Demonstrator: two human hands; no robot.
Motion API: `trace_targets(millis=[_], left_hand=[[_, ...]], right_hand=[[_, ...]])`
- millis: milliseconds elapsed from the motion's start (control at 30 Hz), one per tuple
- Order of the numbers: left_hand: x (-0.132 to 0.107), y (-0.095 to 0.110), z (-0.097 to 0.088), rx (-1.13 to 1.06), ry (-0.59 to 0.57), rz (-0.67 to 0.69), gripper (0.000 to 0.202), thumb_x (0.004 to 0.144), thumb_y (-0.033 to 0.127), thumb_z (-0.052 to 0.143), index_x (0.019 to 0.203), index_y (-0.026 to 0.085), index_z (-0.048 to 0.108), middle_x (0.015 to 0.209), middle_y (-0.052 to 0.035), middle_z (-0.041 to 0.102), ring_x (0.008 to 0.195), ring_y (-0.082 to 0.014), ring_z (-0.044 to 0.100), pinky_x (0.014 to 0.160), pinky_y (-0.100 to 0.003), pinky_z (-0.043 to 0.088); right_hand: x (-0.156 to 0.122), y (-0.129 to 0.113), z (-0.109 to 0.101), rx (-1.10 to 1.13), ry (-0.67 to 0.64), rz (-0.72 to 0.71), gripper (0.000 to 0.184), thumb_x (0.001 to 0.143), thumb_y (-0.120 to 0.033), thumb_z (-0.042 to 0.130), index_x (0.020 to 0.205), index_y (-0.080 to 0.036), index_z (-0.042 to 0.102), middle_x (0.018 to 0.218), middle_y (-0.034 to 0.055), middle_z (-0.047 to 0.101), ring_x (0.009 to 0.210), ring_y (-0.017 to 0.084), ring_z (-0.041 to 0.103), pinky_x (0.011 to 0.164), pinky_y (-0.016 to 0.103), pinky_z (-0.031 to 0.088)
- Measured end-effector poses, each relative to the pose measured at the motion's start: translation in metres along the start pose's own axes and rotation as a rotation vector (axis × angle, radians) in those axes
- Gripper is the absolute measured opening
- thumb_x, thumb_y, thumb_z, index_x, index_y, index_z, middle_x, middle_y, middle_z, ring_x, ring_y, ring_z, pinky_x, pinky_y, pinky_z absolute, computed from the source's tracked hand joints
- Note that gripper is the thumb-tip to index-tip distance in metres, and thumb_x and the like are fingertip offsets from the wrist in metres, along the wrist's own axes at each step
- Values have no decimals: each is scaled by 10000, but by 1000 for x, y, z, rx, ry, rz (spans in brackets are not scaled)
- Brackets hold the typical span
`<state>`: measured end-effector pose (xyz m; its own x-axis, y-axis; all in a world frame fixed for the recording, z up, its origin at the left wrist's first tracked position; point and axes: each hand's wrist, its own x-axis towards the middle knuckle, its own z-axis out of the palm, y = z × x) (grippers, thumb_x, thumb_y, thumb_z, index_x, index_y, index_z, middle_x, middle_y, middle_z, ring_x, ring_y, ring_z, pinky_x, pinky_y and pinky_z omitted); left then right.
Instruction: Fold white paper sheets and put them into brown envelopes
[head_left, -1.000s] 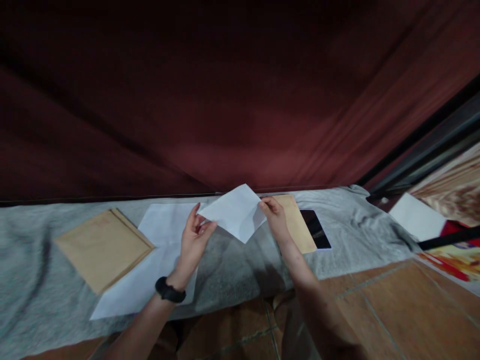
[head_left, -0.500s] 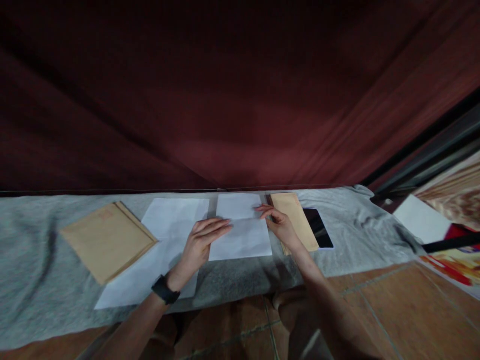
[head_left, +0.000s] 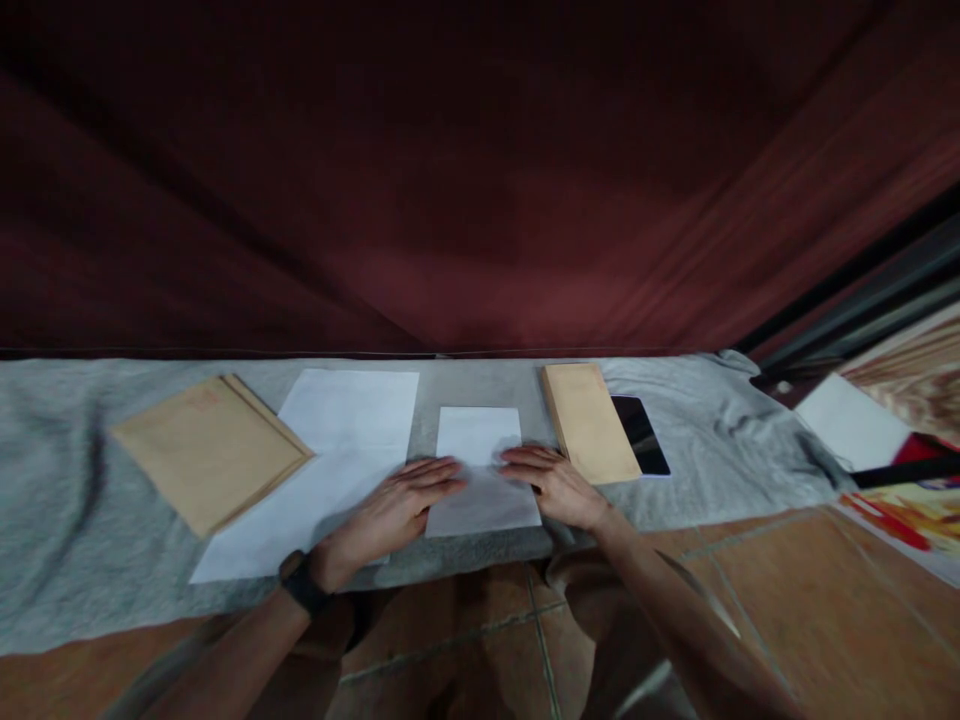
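Left hand (head_left: 411, 495) and right hand (head_left: 561, 488), fingers extended close together, rest on the paper (head_left: 484, 497) at lower center frame; held aloft a second ago, it now lies flat, apparently being smoothed. Brown envelopes (head_left: 210, 450) lie lower left.

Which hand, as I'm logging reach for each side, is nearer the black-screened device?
Right. The right hand is at the right edge of the middle paper, with the tan stack between it and the device. The left hand is at the paper's left edge, farther away.
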<state>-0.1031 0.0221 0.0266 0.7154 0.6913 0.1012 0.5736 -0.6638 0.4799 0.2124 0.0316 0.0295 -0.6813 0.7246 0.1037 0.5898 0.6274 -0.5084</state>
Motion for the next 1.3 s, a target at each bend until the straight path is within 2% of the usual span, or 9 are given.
trace_targets(millis=[167, 267, 300, 367, 467, 567, 700, 1000, 1300], left_hand=[[-2, 3, -13, -205, -56, 1, 514, 783, 180, 771, 1248, 385, 700, 1465, -4, 585, 1436, -239, 458, 1206, -449, 359], [1, -3, -9, -325, 26, -69, 274, 855, 309, 723, 1124, 338, 769, 1331, -32, 691, 1336, -252, 569, 1155, -436, 420], [2, -5, -6, -363, 63, -117, 206, 892, 336, 673, 1061, 309, 789, 1258, -40, 731, 1266, -251, 624, 1105, -417, 466], [7, -8, -1, -439, 132, -232, 244, 932, 394, 595, 941, 255, 796, 1088, -48, 785, 1061, -237, 715, 937, -359, 556], [15, -7, 6, -479, 257, -381, 305, 927, 452, 558, 899, 222, 757, 895, -29, 782, 808, -202, 716, 714, -288, 548], [25, -2, 8, -316, 363, -463, 319, 931, 462, 526, 860, 206, 704, 822, -35, 748, 760, -199, 679, 702, -291, 497], [36, 4, 6, 24, 356, -515, 300, 957, 387, 478, 749, 213, 606, 765, -48, 704, 766, -216, 647, 804, -344, 441], [50, 13, 1, 221, 258, -642, 214, 940, 312, 518, 764, 220, 597, 845, -63, 711, 877, -254, 661, 814, -364, 411], [62, 13, -1, 264, 214, -744, 247, 962, 330, 482, 836, 209, 656, 930, -79, 721, 876, -223, 674, 764, -306, 452]], right_hand=[[-8, -8, -8, 71, -71, 6, 540, 814, -28, 588, 1264, -302, 707, 1465, 27, 590, 1367, 206, 530, 1203, 438, 353], [-8, -9, -8, 155, -26, 85, 328, 929, -196, 607, 1211, -304, 736, 1374, 18, 664, 1318, 213, 573, 1160, 413, 410], [-7, -9, -7, 192, 3, 126, 292, 964, -260, 587, 1215, -298, 733, 1341, 20, 685, 1296, 216, 591, 1135, 403, 436], [-3, -8, -2, 259, 64, 229, 308, 1008, -353, 533, 1240, -268, 716, 1303, 41, 706, 1235, 229, 635, 1071, 390, 488], [5, -6, 6, 252, 131, 401, 351, 1030, -387, 476, 1189, -189, 719, 1241, 97, 724, 1113, 249, 694, 966, 367, 535], [16, -7, 11, 133, 159, 572, 338, 1034, -365, 461, 1085, -149, 716, 1111, 127, 752, 1023, 252, 717, 880, 329, 532], [32, -9, 10, 6, 106, 740, 304, 1035, -382, 469, 1136, -171, 663, 997, 102, 769, 944, 239, 732, 781, 291, 504], [49, -16, 9, -131, 32, 878, 441, 999, -383, 493, 1406, -216, 475, 1052, 97, 763, 975, 287, 741, 781, 349, 521], [56, -27, 7, -201, 67, 892, 509, 1033, -371, 430, 1500, -180, 365, 1092, 144, 756, 997, 292, 743, 813, 369, 537]])
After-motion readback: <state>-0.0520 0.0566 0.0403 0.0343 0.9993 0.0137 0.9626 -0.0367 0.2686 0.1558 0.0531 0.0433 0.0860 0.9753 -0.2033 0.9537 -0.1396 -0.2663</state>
